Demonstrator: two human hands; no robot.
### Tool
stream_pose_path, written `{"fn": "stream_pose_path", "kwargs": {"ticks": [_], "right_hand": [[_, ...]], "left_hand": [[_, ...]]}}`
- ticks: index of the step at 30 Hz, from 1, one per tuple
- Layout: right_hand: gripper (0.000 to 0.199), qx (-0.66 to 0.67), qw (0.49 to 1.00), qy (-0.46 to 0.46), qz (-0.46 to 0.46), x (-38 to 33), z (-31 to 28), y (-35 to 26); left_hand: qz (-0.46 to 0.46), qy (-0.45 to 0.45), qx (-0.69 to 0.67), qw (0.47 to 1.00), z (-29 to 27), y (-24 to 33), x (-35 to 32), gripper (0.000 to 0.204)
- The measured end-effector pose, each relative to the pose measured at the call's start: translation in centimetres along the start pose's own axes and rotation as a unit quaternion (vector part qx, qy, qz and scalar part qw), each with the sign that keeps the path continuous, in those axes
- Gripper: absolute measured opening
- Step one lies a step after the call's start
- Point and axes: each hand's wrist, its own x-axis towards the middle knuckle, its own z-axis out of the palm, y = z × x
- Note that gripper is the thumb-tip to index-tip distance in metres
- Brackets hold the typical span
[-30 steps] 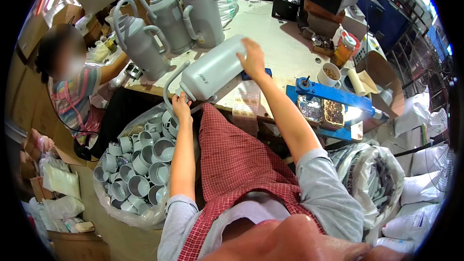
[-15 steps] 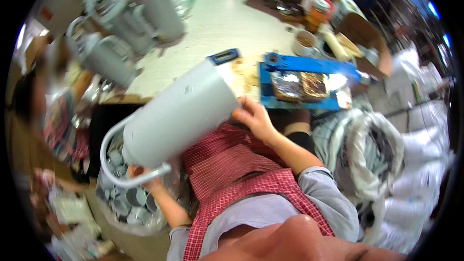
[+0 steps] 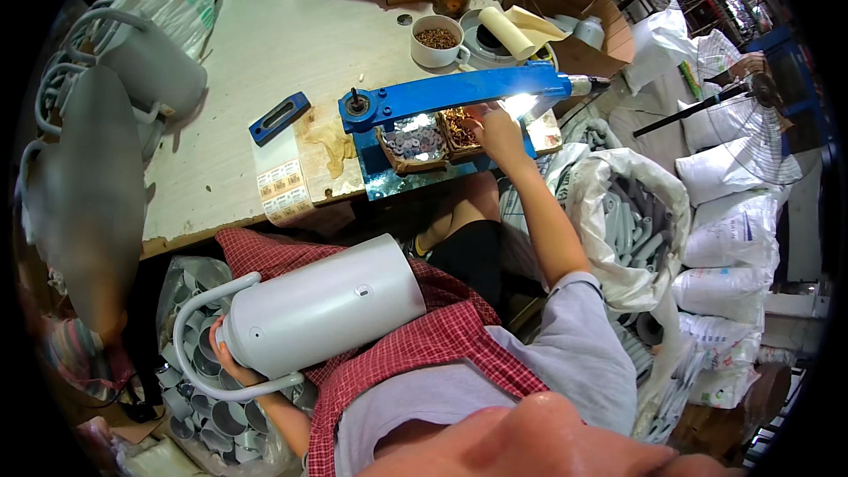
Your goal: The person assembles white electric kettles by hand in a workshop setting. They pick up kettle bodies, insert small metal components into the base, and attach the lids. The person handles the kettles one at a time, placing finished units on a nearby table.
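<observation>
Across my lap lies a grey vacuum jug body (image 3: pixel 322 305), a long cylinder with a large curved handle at its narrower left end. Small holes show in its side. My left hand (image 3: pixel 231 355) is wrapped round that narrower end, partly hidden by the handle. My right hand (image 3: pixel 502 134) reaches over a small open box of brass-coloured rivets (image 3: pixel 462 134); its fingertips are closed together at the rivets, and what they hold is too small to make out. Beside it stands a box of silvery washers (image 3: pixel 413 143). Both boxes sit on a blue metal machine (image 3: pixel 455 87) with a bright lamp.
More grey jug bodies (image 3: pixel 155 62) stand on the table's left. A blue-and-black tool (image 3: pixel 280 117) and label sheet (image 3: pixel 284 190) lie nearer. A white cup (image 3: pixel 436 55) holds small brass pieces. A bag of grey cups (image 3: pixel 212 420) sits lower left, a sack of handles (image 3: pixel 627 230) at right.
My right hand has left the jug's wide end and moved to the rivet box. The jug has come down onto my lap. The view has turned toward the right.
</observation>
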Motion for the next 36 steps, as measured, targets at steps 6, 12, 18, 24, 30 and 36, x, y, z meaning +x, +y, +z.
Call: {"fn": "stream_pose_path", "kwargs": {"ticks": [6,12,18,24,30,36], "right_hand": [[0.018,0.098,0.992,-0.073,-0.011,2.1,3.3,1.6],[0.015,0.000,1.000,0.014,-0.002,0.4,2.0,1.2],[0.021,-0.104,0.994,-0.032,-0.017,0.4,2.7,4.1],[0.018,0.072,0.996,0.049,0.036,-1.0,1.3,1.2],[0.019,-0.006,0.992,0.095,-0.079,-0.6,2.0,2.1],[0.014,0.138,0.980,0.083,-0.115,-2.0,-2.0,-4.3]], "left_hand": [[-0.010,0.026,0.026,0.999,1.4,0.3,0.4,0.054],[-0.015,0.044,0.023,0.999,1.1,0.0,1.2,0.053],[-0.029,0.056,-0.006,0.998,1.7,0.1,2.3,0.054],[-0.032,0.096,-0.014,0.995,0.8,0.2,3.0,0.053],[-0.094,0.134,-0.139,0.977,0.1,-1.7,2.6,0.052],[-0.129,0.169,-0.206,0.955,0.7,-1.4,2.4,0.051]]}}
